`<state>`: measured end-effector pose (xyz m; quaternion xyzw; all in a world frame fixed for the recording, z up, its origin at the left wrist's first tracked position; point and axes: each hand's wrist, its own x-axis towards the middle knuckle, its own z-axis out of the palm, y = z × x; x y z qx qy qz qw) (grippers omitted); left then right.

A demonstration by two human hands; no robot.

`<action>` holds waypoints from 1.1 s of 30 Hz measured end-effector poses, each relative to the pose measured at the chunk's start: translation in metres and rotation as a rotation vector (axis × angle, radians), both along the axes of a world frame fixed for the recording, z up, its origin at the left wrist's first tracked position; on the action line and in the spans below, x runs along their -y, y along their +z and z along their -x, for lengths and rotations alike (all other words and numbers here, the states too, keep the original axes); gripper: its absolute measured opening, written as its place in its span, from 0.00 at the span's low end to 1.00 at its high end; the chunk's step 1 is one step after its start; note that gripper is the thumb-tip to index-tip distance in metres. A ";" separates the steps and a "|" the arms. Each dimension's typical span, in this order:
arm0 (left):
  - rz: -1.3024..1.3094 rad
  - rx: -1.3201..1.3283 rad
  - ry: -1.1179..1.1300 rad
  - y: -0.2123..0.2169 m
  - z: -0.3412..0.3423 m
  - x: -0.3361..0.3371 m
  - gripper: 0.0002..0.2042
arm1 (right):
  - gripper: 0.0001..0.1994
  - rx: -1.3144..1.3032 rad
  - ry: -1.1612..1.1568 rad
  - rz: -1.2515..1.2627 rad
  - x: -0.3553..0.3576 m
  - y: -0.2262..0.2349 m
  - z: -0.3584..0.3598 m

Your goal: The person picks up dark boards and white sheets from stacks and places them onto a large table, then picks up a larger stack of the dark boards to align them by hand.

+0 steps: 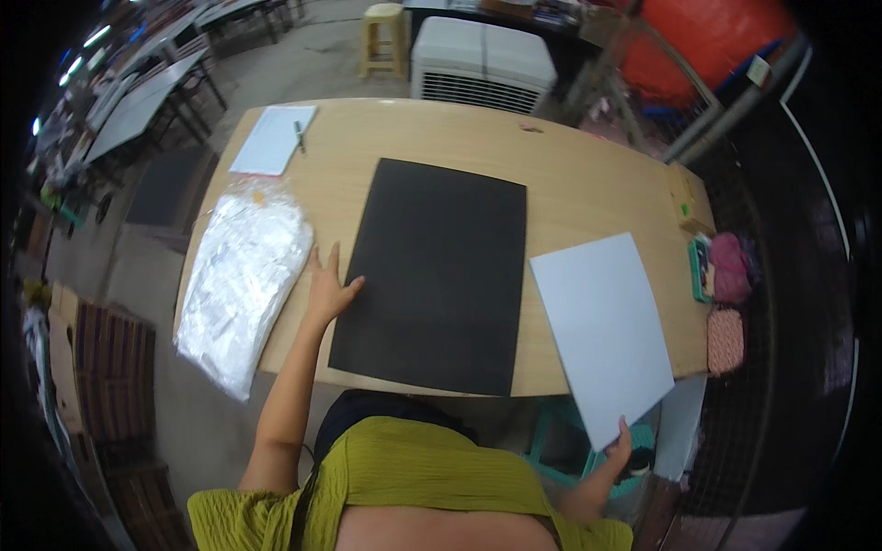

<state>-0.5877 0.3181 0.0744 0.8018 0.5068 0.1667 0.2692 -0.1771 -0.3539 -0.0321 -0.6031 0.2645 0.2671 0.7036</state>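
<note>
A large black rectangular sheet [432, 275] lies flat in the middle of the wooden table [588, 184]. My left hand [329, 286] has its fingers spread beside the sheet's left edge, with the thumb at that edge. On the right, my right hand [620, 448] grips the near corner of a pale grey-white board [606, 331]. Most of that board is over the table, and its near corner sticks out past the table's front edge. Left of my left hand is a pile of clear plastic bags [243, 275], overhanging the table's left front corner.
At the far left lie white paper [271, 142] and a pen [299, 136]. Along the right edge are a small wooden box [689, 197], a green tray [701, 271] and a pink bundle [730, 266]. A teal stool [551, 441] stands under the front edge; a white appliance [482, 64] stands behind.
</note>
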 end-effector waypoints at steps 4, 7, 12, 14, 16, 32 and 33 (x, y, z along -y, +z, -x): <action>-0.129 0.049 0.054 0.015 0.019 -0.006 0.44 | 0.27 0.135 0.173 -0.115 -0.026 0.037 0.008; -0.131 0.189 0.113 0.027 0.018 0.005 0.41 | 0.26 0.214 0.179 -0.166 -0.057 0.052 -0.002; -0.101 0.332 0.292 0.057 0.068 0.020 0.43 | 0.25 0.420 0.255 -0.249 -0.164 0.146 -0.061; -0.111 0.419 0.352 0.072 0.096 0.024 0.44 | 0.24 0.494 0.274 -0.309 -0.208 0.188 -0.073; -0.181 0.457 0.463 0.078 0.144 0.034 0.43 | 0.24 0.583 0.352 -0.368 -0.279 0.220 -0.072; -0.211 0.605 1.099 0.065 0.605 0.098 0.39 | 0.24 1.023 0.598 -1.102 -0.643 0.281 0.427; -0.171 0.624 1.054 0.060 0.618 0.095 0.39 | 0.24 1.279 0.704 -1.214 -0.662 0.257 0.425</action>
